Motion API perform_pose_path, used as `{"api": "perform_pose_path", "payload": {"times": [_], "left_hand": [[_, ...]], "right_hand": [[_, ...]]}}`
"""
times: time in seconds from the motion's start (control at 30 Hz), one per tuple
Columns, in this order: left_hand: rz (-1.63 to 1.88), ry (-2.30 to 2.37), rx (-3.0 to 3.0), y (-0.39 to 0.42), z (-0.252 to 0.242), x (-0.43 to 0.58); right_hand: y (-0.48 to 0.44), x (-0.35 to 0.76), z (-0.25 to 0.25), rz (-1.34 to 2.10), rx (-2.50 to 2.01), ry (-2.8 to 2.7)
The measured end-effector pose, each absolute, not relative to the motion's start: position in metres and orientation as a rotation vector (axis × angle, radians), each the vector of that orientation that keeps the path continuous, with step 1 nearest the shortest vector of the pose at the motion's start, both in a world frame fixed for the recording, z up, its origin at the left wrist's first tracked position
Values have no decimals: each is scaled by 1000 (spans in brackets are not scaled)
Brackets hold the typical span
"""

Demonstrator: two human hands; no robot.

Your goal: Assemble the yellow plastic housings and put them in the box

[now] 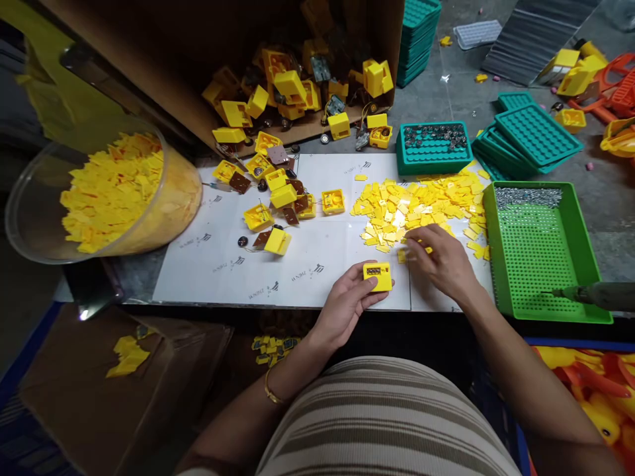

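Observation:
My left hand (347, 301) is closed round a small yellow plastic box (378, 276), held just above the white sheet (317, 264) near the table's front edge. My right hand (439, 258) reaches into the near edge of a heap of small flat yellow plates (421, 205). Its fingertips are curled and pinched over a few of those pieces at about the box's height. Whether a piece is between the fingers is hidden.
Loose yellow boxes and brown boards (275, 198) lie at the sheet's left, spilling from a tipped cardboard carton (297, 86). A clear tub of yellow plates (104, 192) lies on its side far left. A green tray with screws (540, 251), teal trays (434, 145) and a driver tip (590, 294) stand right.

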State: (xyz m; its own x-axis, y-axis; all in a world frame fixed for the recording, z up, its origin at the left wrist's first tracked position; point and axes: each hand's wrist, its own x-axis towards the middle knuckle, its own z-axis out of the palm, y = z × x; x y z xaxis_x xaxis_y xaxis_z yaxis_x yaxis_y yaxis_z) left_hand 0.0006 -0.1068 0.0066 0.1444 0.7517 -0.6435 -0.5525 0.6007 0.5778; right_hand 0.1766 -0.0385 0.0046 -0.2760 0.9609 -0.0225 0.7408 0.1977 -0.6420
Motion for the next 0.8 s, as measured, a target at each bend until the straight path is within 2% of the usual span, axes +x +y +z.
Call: {"api": "perform_pose_path", "payload": {"times": [0.1,0.2,0.47,0.8], "left_hand": [[961,1051,262,-106,4,6],[944,1062,330,-106,1,11],[932,1071,403,-109,3,16],[912,1116,452,-108,-9,15]], "right_hand": [[-50,179,9,1418,-1306,-1718],[-60,174,10,1666,-1285,-1422],[-68,167,6,1374,-1437,-1654],[-78,164,7,1009,-1356,-2050]]}}
